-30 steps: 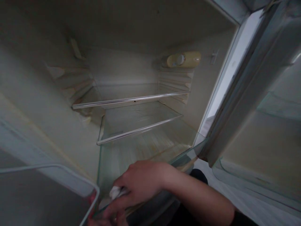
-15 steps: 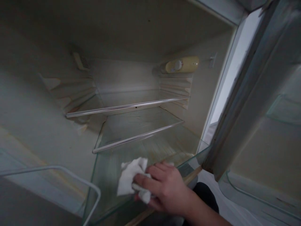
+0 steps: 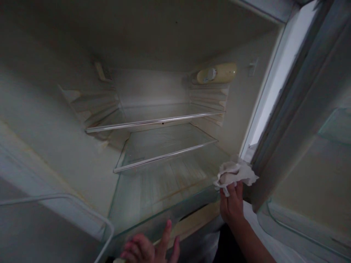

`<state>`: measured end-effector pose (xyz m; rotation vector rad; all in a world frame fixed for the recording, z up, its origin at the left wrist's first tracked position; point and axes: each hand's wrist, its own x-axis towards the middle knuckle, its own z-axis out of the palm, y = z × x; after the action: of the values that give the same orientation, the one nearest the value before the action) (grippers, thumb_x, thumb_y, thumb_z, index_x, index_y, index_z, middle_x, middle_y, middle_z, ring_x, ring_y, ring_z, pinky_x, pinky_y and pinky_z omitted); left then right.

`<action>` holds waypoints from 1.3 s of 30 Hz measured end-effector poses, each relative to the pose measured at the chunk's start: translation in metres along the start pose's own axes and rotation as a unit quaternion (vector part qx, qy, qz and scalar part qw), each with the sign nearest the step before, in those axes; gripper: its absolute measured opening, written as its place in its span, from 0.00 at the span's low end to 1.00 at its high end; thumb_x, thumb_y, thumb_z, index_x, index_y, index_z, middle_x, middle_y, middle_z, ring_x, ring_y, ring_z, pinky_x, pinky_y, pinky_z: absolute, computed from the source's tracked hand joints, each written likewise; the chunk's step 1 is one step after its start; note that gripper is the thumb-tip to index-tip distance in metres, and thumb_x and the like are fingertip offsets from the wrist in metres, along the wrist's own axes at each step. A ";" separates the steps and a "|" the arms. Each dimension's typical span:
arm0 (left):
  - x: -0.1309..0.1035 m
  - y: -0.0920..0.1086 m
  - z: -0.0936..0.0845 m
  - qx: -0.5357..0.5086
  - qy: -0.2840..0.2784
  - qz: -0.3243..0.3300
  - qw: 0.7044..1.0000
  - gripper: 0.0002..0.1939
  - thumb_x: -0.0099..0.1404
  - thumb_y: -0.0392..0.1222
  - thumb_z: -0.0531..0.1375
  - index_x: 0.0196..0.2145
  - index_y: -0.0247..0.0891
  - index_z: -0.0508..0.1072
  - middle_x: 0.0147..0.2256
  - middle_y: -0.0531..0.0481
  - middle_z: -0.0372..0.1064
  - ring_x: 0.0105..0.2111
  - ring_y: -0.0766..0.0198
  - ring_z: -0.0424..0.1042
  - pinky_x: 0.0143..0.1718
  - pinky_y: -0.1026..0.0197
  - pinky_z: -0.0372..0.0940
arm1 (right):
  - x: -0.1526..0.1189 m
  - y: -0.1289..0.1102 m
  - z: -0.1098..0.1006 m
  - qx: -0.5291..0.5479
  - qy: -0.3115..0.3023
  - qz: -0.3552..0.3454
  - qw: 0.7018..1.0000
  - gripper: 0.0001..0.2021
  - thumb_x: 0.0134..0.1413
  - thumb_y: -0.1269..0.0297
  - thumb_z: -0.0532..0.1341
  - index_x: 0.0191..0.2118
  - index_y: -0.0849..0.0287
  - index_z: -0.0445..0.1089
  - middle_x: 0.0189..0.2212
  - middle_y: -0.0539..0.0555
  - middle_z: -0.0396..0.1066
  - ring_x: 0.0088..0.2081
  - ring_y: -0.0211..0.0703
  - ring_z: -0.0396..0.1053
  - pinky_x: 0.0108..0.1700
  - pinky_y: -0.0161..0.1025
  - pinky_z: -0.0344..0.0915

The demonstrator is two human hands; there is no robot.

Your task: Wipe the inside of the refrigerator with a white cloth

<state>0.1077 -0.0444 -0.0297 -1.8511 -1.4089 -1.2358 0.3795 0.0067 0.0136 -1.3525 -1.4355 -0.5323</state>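
My right hand (image 3: 231,202) is closed on a crumpled white paper tissue (image 3: 233,173). It holds the tissue at the front right corner of the clear, greenish bottom compartment (image 3: 153,193) of a fridge, close to the door side. My left hand (image 3: 152,248) has come into the bottom of the view, in front of the compartment's front panel. Its index finger points up and the thumb stands apart, while the other fingers are bent. Nothing shows in it, though its lower part is cut off by the picture's edge. Brownish streaks mark the compartment.
Two glass shelves span the fridge, an upper shelf with a metal-like front strip (image 3: 156,121) and a lower one (image 3: 164,155). A yellowish dial housing (image 3: 219,73) is on the right wall. The open door (image 3: 304,175) stands at right. A white wire rack (image 3: 101,218) sticks in from lower left.
My right hand has moved right with the tissue, from the middle front of the compartment to its right corner. My left hand has entered at the bottom. The view has shifted slightly.
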 end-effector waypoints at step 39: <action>0.014 -0.060 -0.009 0.063 -0.243 0.103 0.962 0.38 0.69 0.56 0.58 0.71 0.45 0.52 0.71 0.45 0.47 0.70 0.48 0.47 0.66 0.45 0.48 | 0.089 -0.011 0.119 0.092 -0.149 0.069 0.982 0.44 0.66 0.56 0.53 0.74 0.65 0.22 0.71 0.72 0.12 0.71 0.68 0.12 0.69 0.68 0.35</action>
<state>0.0494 -0.0246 -0.0215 -2.2378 -1.4428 -0.5943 0.3412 0.1450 0.0533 -1.4103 -1.5719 -0.1041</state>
